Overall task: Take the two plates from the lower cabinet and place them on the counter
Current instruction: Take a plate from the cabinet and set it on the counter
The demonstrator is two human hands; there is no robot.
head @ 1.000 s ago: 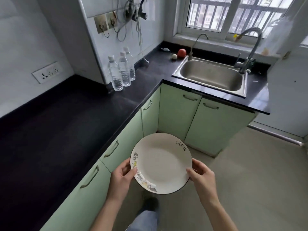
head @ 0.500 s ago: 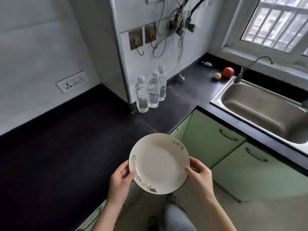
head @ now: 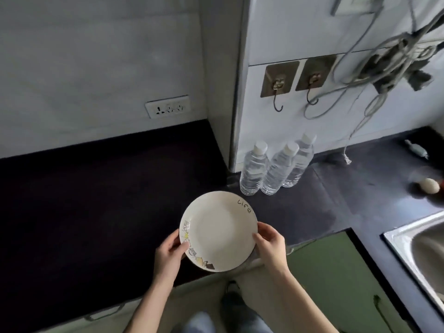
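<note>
A white plate (head: 219, 230) with the word "life" and small drawings on its rim is held level over the front edge of the dark counter (head: 96, 200). My left hand (head: 169, 254) grips its left rim, and my right hand (head: 270, 245) grips its right rim. I see only this one plate surface; whether a second plate lies under it is hidden. The pale green lower cabinets (head: 336, 272) run below the counter, doors closed where visible.
Three water bottles (head: 274, 168) stand on the counter just behind the plate, by a wall corner. A steel sink (head: 420, 255) sits at the right. A small pale ball (head: 428, 186) lies at the far right. Cables and hooks (head: 278, 87) hang on the wall.
My view has turned left and moved closer to the counter. The plate, held in both hands, has moved from over the floor to over the counter's front edge.
</note>
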